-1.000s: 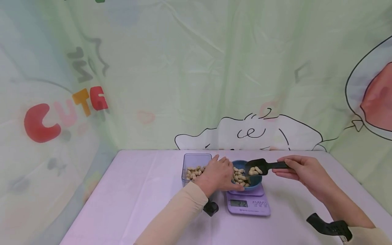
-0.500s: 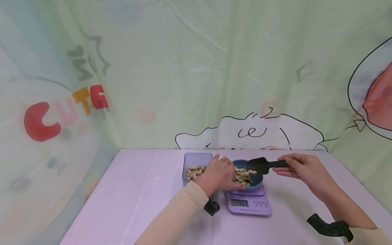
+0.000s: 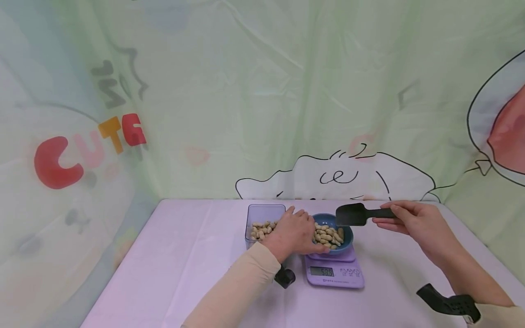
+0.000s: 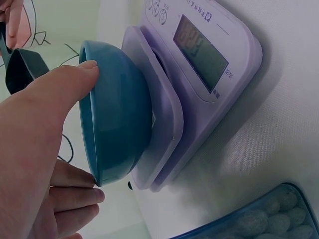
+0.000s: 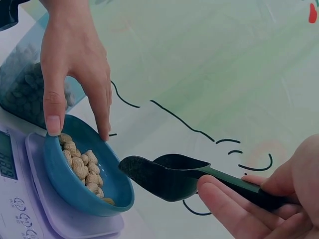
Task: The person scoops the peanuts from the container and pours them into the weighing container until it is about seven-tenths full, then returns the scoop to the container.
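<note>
My left hand (image 3: 293, 231) holds the rim of a blue bowl (image 4: 122, 112), thumb on the near side and fingers farther round. Unshelled peanuts (image 5: 83, 167) lie heaped in the bowl. Under it is a purple kitchen scale (image 3: 334, 279) with lit digits on its display. In my right hand (image 3: 424, 228) is the handle of a black scoop (image 3: 352, 214), gripped between thumb and fingers. The scoop's head is over the bowl's far right edge, tilted in the right wrist view, and no peanuts show in it.
Left of the scale stands a clear plastic container (image 3: 265, 212) with more peanuts, partly hidden behind my left hand. A pale cloth covers the table (image 3: 197, 255). A printed curtain (image 3: 205, 100) hangs behind the table.
The peanuts in the scoop have dropped into the bowl. My right hand has then lifted the scoop up and to the right. The scale's digits have changed; my left hand stays put.
</note>
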Tool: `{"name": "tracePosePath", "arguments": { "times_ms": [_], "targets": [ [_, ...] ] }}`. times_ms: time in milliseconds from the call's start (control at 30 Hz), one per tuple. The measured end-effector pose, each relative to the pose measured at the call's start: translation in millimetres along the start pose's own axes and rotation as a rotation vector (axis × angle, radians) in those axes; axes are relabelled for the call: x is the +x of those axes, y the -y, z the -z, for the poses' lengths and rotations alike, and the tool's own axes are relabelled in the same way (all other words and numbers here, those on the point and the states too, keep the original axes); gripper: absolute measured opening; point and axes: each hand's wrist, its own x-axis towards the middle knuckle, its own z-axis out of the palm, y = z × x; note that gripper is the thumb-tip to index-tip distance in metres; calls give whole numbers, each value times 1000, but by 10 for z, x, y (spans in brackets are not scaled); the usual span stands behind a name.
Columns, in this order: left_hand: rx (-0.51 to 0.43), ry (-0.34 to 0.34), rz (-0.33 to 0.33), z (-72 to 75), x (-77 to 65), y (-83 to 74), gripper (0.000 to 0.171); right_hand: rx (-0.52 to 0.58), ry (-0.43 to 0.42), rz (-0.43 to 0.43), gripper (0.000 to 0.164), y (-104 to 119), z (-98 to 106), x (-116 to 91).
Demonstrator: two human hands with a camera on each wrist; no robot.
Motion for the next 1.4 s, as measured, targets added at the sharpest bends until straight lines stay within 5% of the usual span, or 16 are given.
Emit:
{"name": "tracePosePath", "arguments": {
  "times_ms": [300, 733, 1100, 1400],
  "targets": [
    [-14, -7, 6, -3, 9, -4, 95, 9, -7, 3, 49, 12, -19, 1],
    [-227, -114, 7, 37, -55, 119, 77, 32, -32, 7, 50, 47, -87, 20],
    [-329, -144, 63, 117, -236, 385, 77, 11, -73, 12, 49, 150, -225, 42],
    [-425, -156, 105, 13, -438, 611, 77, 24, -40, 23, 50, 310, -358, 88]
  ]
}}
